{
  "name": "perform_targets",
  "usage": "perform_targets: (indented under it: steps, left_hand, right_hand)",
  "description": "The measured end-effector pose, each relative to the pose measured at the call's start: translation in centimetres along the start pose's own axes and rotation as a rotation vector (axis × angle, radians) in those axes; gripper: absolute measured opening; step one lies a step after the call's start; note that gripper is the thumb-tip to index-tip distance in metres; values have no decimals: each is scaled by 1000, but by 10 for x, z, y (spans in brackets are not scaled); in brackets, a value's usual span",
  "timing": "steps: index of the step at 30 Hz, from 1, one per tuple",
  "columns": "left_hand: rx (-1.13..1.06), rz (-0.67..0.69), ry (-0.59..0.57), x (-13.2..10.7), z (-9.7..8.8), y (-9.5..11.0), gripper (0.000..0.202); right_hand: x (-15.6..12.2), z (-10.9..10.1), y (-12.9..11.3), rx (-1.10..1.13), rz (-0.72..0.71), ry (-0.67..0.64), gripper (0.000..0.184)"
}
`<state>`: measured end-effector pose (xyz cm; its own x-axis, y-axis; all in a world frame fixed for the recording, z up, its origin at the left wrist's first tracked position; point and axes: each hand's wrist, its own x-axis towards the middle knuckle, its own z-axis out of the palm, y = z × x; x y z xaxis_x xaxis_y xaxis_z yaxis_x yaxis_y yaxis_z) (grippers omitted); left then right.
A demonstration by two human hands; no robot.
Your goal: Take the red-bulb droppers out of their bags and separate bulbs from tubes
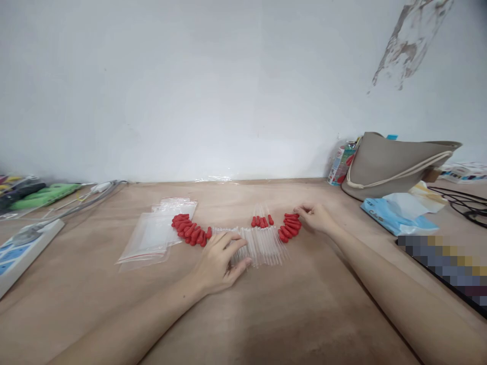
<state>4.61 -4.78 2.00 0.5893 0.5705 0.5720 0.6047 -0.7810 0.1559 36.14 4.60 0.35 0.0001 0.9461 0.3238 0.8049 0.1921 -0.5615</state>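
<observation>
A row of thin clear glass dropper tubes (266, 246) lies side by side on the table. My left hand (220, 258) rests over the left part of this row, fingers spread and thumb apart, covering some tubes. Red rubber dropper bulbs (194, 233) form a curved line at the row's left end. A second curve of red bulbs (289, 230) lies at its right end. My right hand (312, 215) is there, its thumb and fingertips pinched at the topmost red bulb. Behind the row, several droppers with red bulbs (262, 221) lie with their tubes pointing away.
Clear zip bags (148, 238) are stacked left of the bulbs. A power strip (34, 253) lies at the far left, with a green item (47, 195) behind it. On the right are a grey bag (395, 162), a bottle (338, 165), a blue tissue pack (388, 215) and a keyboard-like object (445, 268).
</observation>
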Motion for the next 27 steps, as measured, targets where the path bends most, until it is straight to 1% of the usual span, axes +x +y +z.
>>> perform_targets:
  steps: [3,5,6,7,9,12,14,16,18,19,22,24,25,27]
  left_hand:
    - [16,-8,47,-2,0,-2,28]
    - [25,-19,73,-3,1,-3,27]
    - [29,-23,79,-3,2,-3,27]
    - [32,-27,78,-4,2,-3,26]
    - [33,-30,67,-5,2,-3,25]
    - [32,-31,59,-6,2,-2,24]
    - [35,-30,69,-7,1,-2,24]
    - [39,-30,79,-8,1,-2,26]
    - [40,-30,81,-8,2,-3,28]
    - [41,-29,84,-8,2,-3,29]
    - [53,-31,113,-8,3,-4,32]
    - [92,-34,155,-8,2,-4,37]
    - [129,-25,184,-8,1,-5,41]
    - [234,29,237,-7,-2,-4,46]
  right_hand:
    - [0,-7,-9,-34,17,60,38]
    - [2,-10,-25,-62,29,95,35]
    - [3,-9,-35,-99,35,86,33]
    - [5,-8,-46,-136,37,66,31]
    - [9,-1,-69,-350,70,-81,30]
    - [19,18,-94,-409,155,-185,24]
    - [26,30,-102,-415,211,-244,17]
    - [33,37,-107,-412,252,-301,11]
    - [37,37,-111,-399,269,-328,10]
    - [37,34,-113,-390,266,-319,10]
    - [27,22,-121,-362,204,-203,14]
    - [8,15,-124,-305,96,-115,20]
    - [-5,14,-124,-255,15,-86,21]
    - [-37,16,-121,-2,-330,-38,19]
